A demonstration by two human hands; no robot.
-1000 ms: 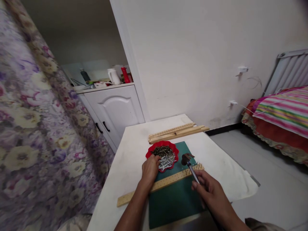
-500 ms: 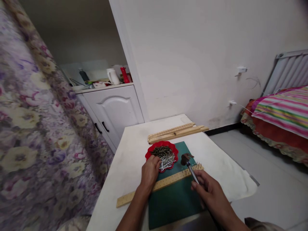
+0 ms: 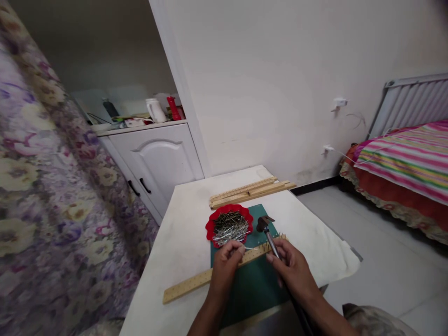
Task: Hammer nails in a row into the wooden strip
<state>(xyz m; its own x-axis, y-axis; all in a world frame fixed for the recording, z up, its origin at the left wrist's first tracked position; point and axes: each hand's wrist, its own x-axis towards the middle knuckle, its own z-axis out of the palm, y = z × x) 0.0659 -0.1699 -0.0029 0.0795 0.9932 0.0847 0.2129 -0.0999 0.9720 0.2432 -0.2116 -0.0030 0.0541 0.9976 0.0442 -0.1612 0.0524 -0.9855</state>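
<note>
Between thumb and finger, my left hand [image 3: 226, 263] pinches a thin silvery nail [image 3: 251, 248] over a drilled wooden strip [image 3: 191, 283]. My right hand [image 3: 292, 268] is closed around a claw hammer [image 3: 270, 238], its head up and just beyond the strip. Several nails [image 3: 280, 239] stand upright in the strip's right end, beside the hammer. Behind my left hand, a red scalloped bowl [image 3: 210, 228] holds a heap of loose nails [image 3: 231, 225], some dark and some silvery. The strip lies across a green cutting mat [image 3: 257, 296]; my left hand hides part of it.
More wooden strips [image 3: 252, 192] lie at the back of the white table [image 3: 182, 210]. A white cabinet [image 3: 161, 156] with a jug [image 3: 156, 111] on top stands at the left, near a floral curtain [image 3: 52, 163]. A bed [image 3: 402, 158] is at the right.
My left hand has come out of the red bowl with a nail and moved toward the strip. The hammer stays in my right hand. The whole view has shifted slightly.
</note>
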